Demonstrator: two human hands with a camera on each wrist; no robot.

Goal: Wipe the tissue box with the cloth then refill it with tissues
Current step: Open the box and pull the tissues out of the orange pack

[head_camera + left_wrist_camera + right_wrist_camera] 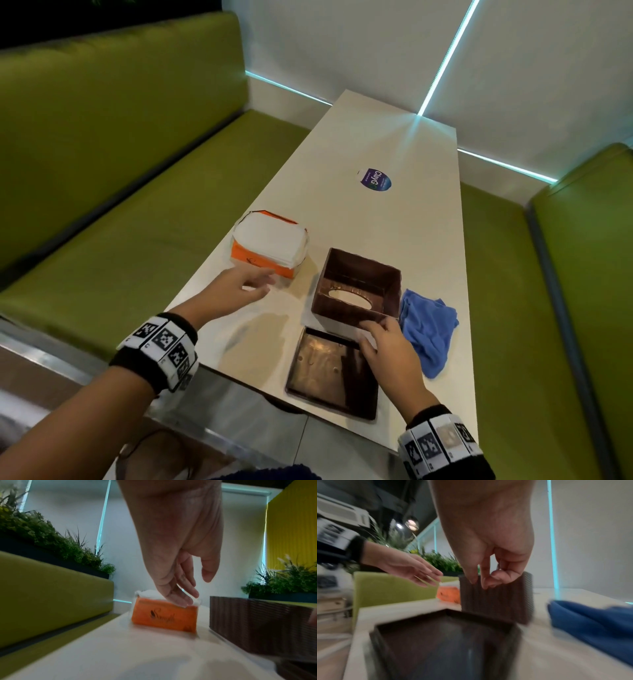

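Observation:
The brown tissue box (356, 274) stands on the table with its open side up, the oval slot facing down. My right hand (373, 329) grips its near wall at the rim, fingers curled over it (481, 582). Its flat brown base plate (332, 373) lies just in front of it. The blue cloth (428, 325) lies crumpled to the right of the box. An orange pack of white tissues (270, 246) sits to the left. My left hand (260, 284) reaches toward it with straight fingers, fingertips at its near top edge (192, 591); I cannot tell if they touch.
The white table (394, 144) runs away toward a white wall, with a round sticker (375, 180) in its middle. Green bench seats (171, 212) flank both sides. Planters (51, 538) stand behind the left bench.

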